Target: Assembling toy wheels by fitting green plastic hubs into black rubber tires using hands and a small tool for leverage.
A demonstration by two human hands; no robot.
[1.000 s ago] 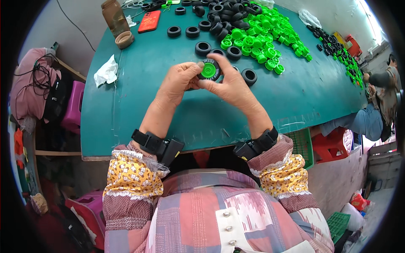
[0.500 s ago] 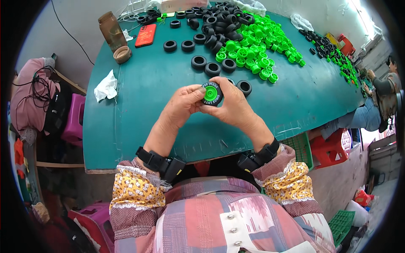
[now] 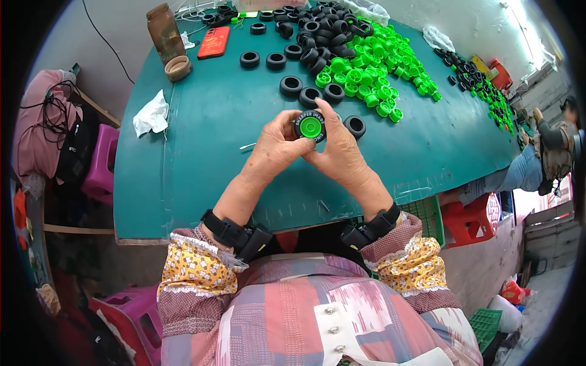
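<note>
Between my two hands, above the green table (image 3: 201,183), is a small toy wheel (image 3: 311,126), a black rubber tire with a bright green hub in it. My left hand (image 3: 276,141) grips its left and lower side, the thumb by the hub's lower edge. On the other side my right hand (image 3: 339,146) is closed round the tire's right edge. Just beyond my hands several loose black tires (image 3: 291,86) lie on the table, and one tire (image 3: 354,127) rests right of my right hand. Farther back, black tires (image 3: 329,30) are heaped against a pile of green hubs (image 3: 372,70).
At the back left stand a brown bottle (image 3: 163,33), its round lid (image 3: 177,68) and a red phone (image 3: 213,42). A crumpled tissue (image 3: 151,114) lies at the left. Another heap of black and green parts (image 3: 482,88) is at the far right, near a seated person (image 3: 549,143).
The wheel has turned between my fingers and shifted slightly right. My left thumb has moved from the hub's upper left to its lower edge. A small white stick now shows beside my left hand.
</note>
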